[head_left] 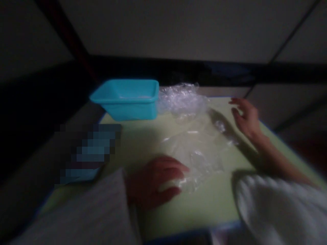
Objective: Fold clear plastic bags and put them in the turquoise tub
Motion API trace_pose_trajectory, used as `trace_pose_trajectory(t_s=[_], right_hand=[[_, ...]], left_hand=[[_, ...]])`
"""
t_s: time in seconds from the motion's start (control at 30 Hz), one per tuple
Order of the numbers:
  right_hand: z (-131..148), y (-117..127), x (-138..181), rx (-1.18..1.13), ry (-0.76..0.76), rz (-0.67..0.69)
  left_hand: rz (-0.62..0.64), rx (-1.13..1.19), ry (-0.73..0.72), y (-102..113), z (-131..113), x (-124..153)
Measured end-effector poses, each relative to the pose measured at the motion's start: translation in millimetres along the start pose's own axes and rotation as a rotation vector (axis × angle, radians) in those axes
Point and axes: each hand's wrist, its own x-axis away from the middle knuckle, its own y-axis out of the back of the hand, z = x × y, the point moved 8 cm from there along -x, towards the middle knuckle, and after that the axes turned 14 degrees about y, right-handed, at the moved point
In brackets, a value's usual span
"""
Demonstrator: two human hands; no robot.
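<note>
Head view, dim and blurred. Looks down on a yellow-green counter [199, 211] with a blue edge. Note a thin, clear plastic sheet [201, 156] lying across the middle of the counter, wrinkled and catching light in streaks. See the left hand [155, 180] low at its near left edge, palm side down, fingers reaching right onto the plastic, thumb apart from them with a gap between. Cannot tell for sure whether pinching the film or only touching it; too blurred at the fingertips.

Find the right hand [246, 117] over the far right part of the counter, well apart from the left. Looks released: fingers loosely bent, thumb spread away, nothing visible in the grasp. See a dark shadow [245, 153] to its left, slanting across the counter.

Farther off, note a crumpled heap of clear film [182, 97], just right of a turquoise basin [135, 110] at the far left corner. Cannot tell whether touching. Nearer on the left, see a dark bluish object [94, 146], masked by coarse pixels, not identifiable. Add pale sleeves [89, 211] on both arms, and grey panels [178, 30] behind the counter.
</note>
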Motion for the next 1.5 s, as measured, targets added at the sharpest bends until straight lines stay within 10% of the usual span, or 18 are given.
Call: trace_pose_trajectory(t_s=[0.4, 0.83, 1.07, 1.5], right_hand=[[177.5, -46.6, 30.8, -0.752, 0.572, 0.790], [180.6, -39.2, 39.6, -0.795, 0.455, 1.021], [151.6, -44.4, 34.8, -0.737, 0.288, 1.014], [121.7, -54.9, 33.6, -0.615, 0.169, 0.992]], left_hand=[[0.178, -0.319, 0.302, -19.1, 47.0, -0.1], [0.100, -0.098, 0.234, -4.7, 23.6, -4.5], [0.042, 0.250, 0.423, -3.2, 27.0, -1.1], [-0.051, 0.191, 0.639, -6.4, 46.0, -2.8]])
